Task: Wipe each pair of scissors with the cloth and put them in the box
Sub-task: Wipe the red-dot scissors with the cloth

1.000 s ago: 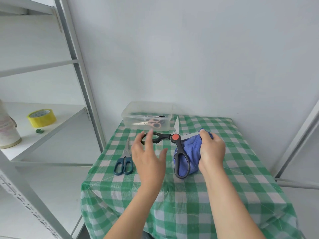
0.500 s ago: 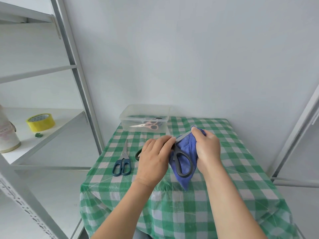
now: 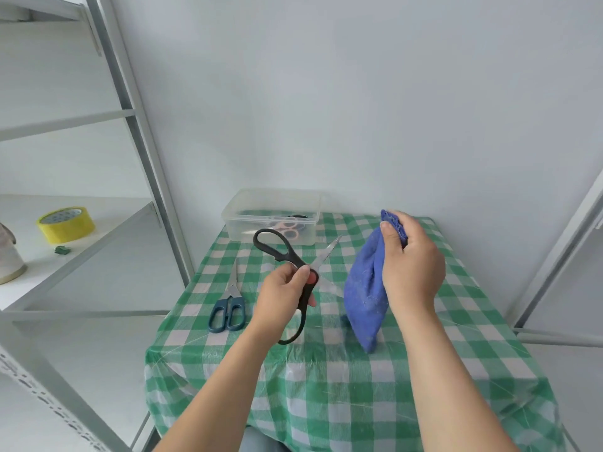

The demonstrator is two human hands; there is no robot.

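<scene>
Both aloft | left hand (image 3: 280, 298) grips black scissors (image 3: 292, 258) | right hand (image 3: 412, 265) pinches cloth (image 3: 365, 295)

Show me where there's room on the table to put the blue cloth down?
The right side of the green checked table, past the blue cloth, is bare, as is the near edge. Crowded: the back left, with the clear plastic box and small blue-handled scissors.

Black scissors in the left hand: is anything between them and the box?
Nothing visible. The left hand holds the black scissors just short of the box, whose top looks open; the cloth hangs aside on the right.
</scene>
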